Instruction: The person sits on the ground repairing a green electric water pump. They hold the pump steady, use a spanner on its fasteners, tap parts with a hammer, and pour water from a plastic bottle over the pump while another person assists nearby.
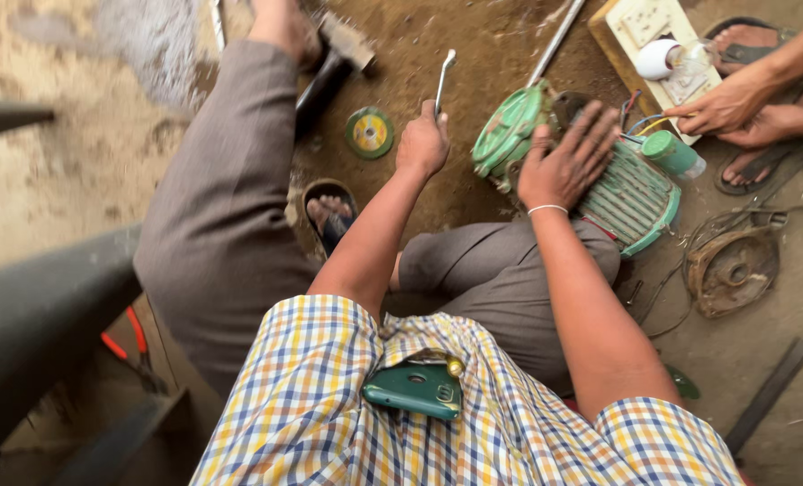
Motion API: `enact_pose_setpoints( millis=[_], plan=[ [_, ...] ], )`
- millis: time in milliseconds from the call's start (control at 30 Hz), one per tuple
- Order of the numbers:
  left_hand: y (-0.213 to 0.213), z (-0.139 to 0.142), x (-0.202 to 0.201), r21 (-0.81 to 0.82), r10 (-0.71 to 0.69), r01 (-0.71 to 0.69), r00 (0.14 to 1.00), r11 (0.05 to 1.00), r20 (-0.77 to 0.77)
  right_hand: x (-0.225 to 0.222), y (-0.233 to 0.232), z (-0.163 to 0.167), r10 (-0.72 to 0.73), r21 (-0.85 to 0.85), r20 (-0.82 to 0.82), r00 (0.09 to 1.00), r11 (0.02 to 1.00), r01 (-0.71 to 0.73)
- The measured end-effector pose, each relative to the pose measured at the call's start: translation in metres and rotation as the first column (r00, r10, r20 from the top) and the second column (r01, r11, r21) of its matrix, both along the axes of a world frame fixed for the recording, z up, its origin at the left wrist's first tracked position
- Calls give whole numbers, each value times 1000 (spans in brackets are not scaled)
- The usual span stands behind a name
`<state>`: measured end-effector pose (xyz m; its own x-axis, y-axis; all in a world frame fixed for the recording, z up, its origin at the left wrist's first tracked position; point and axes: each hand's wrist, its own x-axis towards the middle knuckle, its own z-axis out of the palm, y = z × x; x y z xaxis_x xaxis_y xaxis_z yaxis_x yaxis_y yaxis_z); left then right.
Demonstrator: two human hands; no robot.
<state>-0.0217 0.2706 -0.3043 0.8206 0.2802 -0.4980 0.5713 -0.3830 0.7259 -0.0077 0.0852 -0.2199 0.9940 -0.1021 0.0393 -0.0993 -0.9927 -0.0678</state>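
Seen from above, seated on a dirt floor. Left hand point(422, 144), just above centre of the frame, clenched around the shaft of a metal spanner point(443, 76) that points up toward the top edge. Right hand point(563, 162), right of centre, laid flat with fingers spread on the ribbed green motor housing point(631, 198), pressing on it and gripping nothing. Housing lying on its side against the right knee, its round green end cover point(509, 130) turned toward the spanner. Coloured wires point(640, 121) sprouting from its upper side, with a green cylinder point(672, 153) just beside them.

At upper right, another person's hand point(721, 106) reaching in over a wooden switchboard point(640, 36), sandalled feet near it. Yellow-green grinding disc point(370, 132) on the ground left of the spanner hand, a hammer point(338, 54) above it. Rusty round cover point(733, 267) at right. Green phone point(415, 389) tucked in the checked shirt pocket, bottom centre. Red-handled pliers point(122, 342) at lower left.
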Motion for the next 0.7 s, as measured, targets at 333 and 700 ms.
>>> enact_pose_setpoints(
  millis=[333,700],
  plan=[
    [-7,-12,-15,-93,-212,199,965,976,-156,3,15,20,215,-35,-33,976,976,-216],
    [-18,-53,23,-171,-324,298,934,939,-153,20,-12,-3,611,59,-173,772,789,-612]
  ],
)
